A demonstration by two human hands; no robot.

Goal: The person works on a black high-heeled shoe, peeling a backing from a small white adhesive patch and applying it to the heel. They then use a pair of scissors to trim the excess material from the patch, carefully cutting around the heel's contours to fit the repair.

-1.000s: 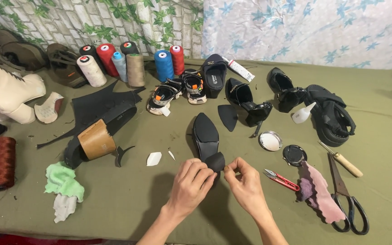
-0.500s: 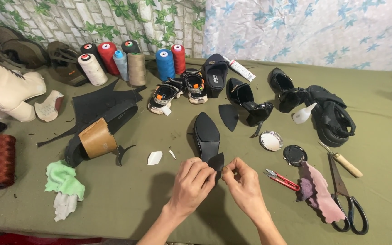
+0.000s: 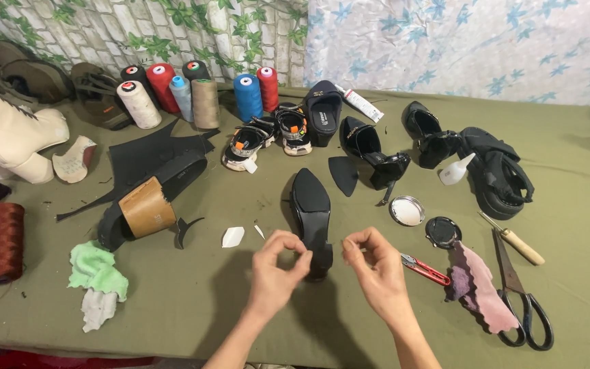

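Olive cloth covers my bench. Centre, the black heeled shoe [image 3: 311,219] lies sole-up; my left hand [image 3: 276,273] has come off its heel, fingertips pinched on nothing visible. Right hand [image 3: 375,270] curls loosely, apart, near red snips [image 3: 425,269].

We see the scene evenly and fairly brightly lit, with soft light from overhead. Shadows stay short and faint, the darkest pooling on the green table cloth [image 3: 582,157] beneath the left hand [image 3: 276,270] and right hand [image 3: 375,273]. The round metal lid [image 3: 406,210], right of the hands, shows mild glare. Focus holds sharp throughout; far from the lid, the frame edges bend slightly.
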